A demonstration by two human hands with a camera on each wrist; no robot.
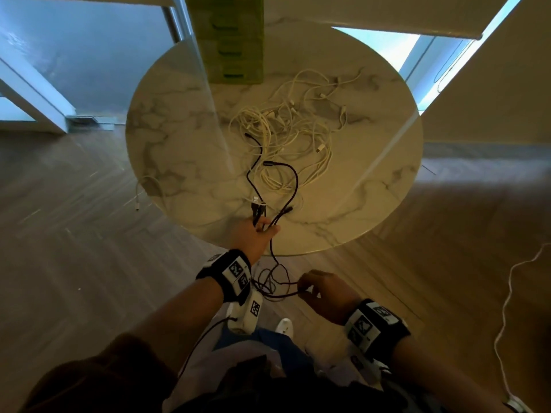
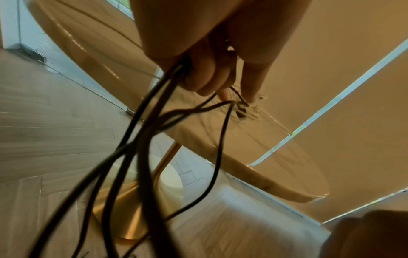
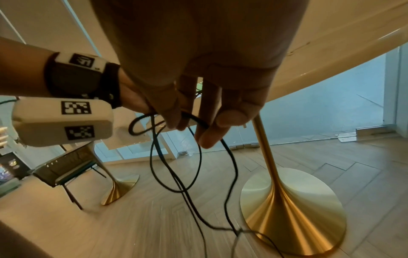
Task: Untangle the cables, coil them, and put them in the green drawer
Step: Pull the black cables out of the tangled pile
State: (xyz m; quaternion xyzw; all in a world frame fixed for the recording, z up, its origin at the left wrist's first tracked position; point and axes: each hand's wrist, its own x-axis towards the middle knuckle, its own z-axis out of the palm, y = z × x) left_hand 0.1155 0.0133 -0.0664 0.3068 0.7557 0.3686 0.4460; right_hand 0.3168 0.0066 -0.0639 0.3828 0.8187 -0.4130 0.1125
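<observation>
One round marble tabletop (image 1: 185,150) carries a green drawer unit (image 1: 235,40) at its far edge and a tangle of white cables (image 1: 286,135) in the middle. Both hands hold the black cable (image 1: 293,177): the left hand (image 1: 253,236) grips several strands at the near rim, the right hand (image 1: 325,290) pinches a loop below.

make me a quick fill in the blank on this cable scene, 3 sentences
1. Both hands hold the ____ cable.
2. The pile of white cables lies on the round ____ table.
3. The left hand is over the table's edge; the right hand is ____ than the tabletop.

Missing words: black; marble; lower
</observation>
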